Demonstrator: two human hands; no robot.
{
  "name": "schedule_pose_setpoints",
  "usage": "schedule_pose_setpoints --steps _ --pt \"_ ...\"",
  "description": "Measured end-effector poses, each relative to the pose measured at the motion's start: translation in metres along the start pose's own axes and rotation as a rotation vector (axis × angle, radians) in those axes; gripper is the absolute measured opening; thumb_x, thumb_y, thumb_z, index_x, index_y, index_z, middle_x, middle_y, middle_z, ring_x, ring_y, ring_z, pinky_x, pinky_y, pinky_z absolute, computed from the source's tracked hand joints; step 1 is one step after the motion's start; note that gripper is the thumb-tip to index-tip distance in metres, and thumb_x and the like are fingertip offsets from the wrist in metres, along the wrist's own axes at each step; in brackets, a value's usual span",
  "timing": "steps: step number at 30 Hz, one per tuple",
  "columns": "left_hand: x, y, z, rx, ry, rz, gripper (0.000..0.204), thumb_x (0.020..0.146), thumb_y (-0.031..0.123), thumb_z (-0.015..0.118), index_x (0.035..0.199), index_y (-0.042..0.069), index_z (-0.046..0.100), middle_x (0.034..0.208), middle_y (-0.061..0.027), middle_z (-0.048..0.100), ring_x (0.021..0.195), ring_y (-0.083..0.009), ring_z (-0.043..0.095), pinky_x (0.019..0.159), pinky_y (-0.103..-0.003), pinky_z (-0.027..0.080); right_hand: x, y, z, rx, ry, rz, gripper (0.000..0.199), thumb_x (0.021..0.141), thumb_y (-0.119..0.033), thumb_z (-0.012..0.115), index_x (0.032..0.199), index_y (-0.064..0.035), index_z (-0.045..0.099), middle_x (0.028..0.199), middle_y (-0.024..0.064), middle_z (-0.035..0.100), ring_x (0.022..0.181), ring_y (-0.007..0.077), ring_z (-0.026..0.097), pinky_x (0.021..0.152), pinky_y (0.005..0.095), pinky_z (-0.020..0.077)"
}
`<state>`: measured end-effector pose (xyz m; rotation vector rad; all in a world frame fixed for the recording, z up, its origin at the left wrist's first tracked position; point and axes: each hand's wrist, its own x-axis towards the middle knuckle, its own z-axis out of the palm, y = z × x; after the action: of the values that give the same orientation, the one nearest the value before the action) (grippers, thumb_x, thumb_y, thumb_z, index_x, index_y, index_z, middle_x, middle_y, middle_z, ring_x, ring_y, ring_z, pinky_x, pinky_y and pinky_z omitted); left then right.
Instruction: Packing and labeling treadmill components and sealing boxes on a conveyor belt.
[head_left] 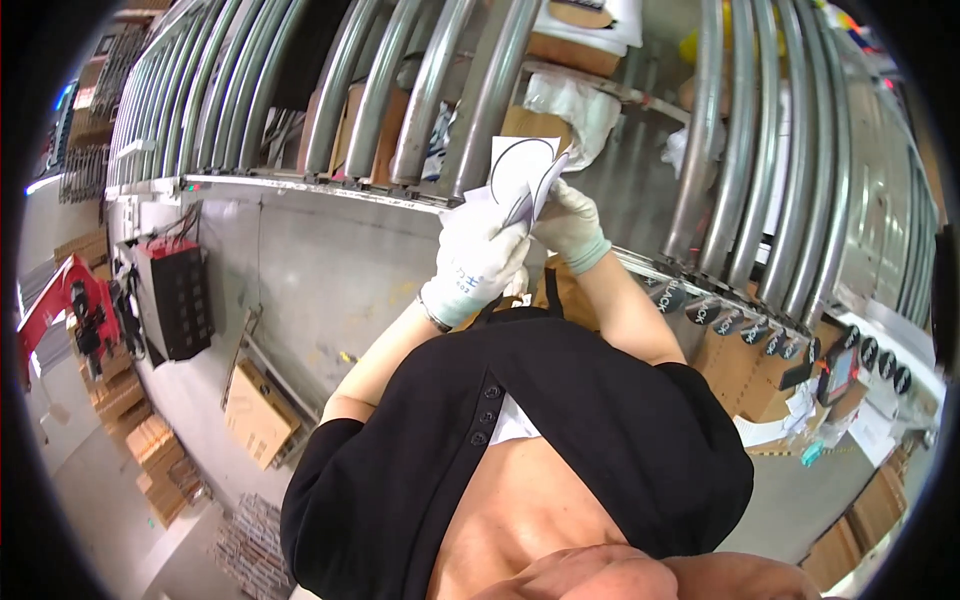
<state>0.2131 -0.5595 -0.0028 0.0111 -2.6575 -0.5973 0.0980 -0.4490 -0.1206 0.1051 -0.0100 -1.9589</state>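
Head view: left hand (470, 262) and right hand (575, 228) grip white papers (525, 178)

Blue print marks the back of the left white glove (462, 280), and a black circular outline shows on one of the papers. At 3 o'clock of the picture's centre, a row of round black stickers (669, 297) with pale lettering hangs along the conveyor's edge.

The papers lie at 1 o'clock from the left hand and 11 o'clock from the right. The left hand is closed around their lower part; the right hand curls its fingers against their right side, partly hidden behind them. Both stand just beside each other, in front of the person's black top (400, 450).

Toward 12 o'clock runs a roller conveyor (430, 100) with metal rollers; a clear plastic bag (580, 112) with something white inside is at 1 o'clock, near a brown carton (570, 55). A black box with a red top (175, 295) stands at 9 o'clock, a flat brown carton (262, 412) leans at 8 o'clock, and stacked brown cardboard (155, 450) sits farther out over the grey floor (205, 415).
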Motion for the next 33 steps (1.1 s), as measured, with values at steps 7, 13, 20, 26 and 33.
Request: schedule_pose_setpoints --steps 7,13,20,26,33 --pt "-0.032 0.026 0.000 -0.278 0.230 0.148 0.030 0.076 0.000 0.065 0.105 0.004 0.066 0.088 -0.0125 0.063 0.078 -0.0299 0.061 0.069 -0.038 0.048 -0.058 0.035 0.015 0.042 -0.184 -0.233 0.042 0.085 -0.018 0.050 0.123 -0.0025 0.056 0.123 0.0114 0.062 0.115 0.0233 0.056 0.105 0.0375 0.0390" --pt "-0.031 0.067 -0.001 -0.601 0.045 0.091 0.048 0.086 -0.006 0.056 0.134 0.000 0.050 0.130 -0.0174 0.057 0.118 -0.0264 0.057 0.098 -0.033 0.045 -0.120 0.043 0.051 -0.085 -0.086 -0.445 0.046 0.084 -0.017 0.055 0.128 -0.0032 0.053 0.128 0.0124 0.058 0.122 0.0287 0.052 0.108 0.0466 0.0348" --pt "-0.004 0.150 0.020 -1.217 -0.178 -0.364 0.066 0.085 -0.011 0.058 0.145 0.001 0.034 0.143 -0.0101 0.045 0.121 -0.0139 0.049 0.100 -0.025 0.039 -0.199 0.017 0.077 -0.136 -0.089 -0.542 0.041 0.090 -0.019 0.059 0.129 -0.0060 0.053 0.126 0.0085 0.060 0.119 0.0263 0.055 0.106 0.0469 0.0378" --pt "0.003 0.230 0.103 -0.968 -0.107 0.063 0.054 0.095 0.000 0.044 0.146 -0.004 0.028 0.146 -0.0160 0.038 0.132 -0.0222 0.039 0.109 -0.033 0.032 -0.280 -0.033 0.052 -0.288 0.010 -0.773 0.039 0.090 -0.019 0.065 0.126 -0.0064 0.056 0.118 0.0062 0.064 0.107 0.0180 0.062 0.098 0.0368 0.0476" --pt "0.020 0.404 0.197 -0.439 -0.253 0.721 0.077 0.080 0.012 0.067 0.144 -0.005 0.028 0.137 -0.0309 0.040 0.124 -0.0438 0.045 0.104 -0.043 0.036 -0.457 -0.099 0.066 -0.295 0.256 -1.206 0.036 0.090 -0.008 0.065 0.124 -0.0035 0.054 0.114 0.0082 0.063 0.104 0.0196 0.062 0.095 0.0364 0.0507"
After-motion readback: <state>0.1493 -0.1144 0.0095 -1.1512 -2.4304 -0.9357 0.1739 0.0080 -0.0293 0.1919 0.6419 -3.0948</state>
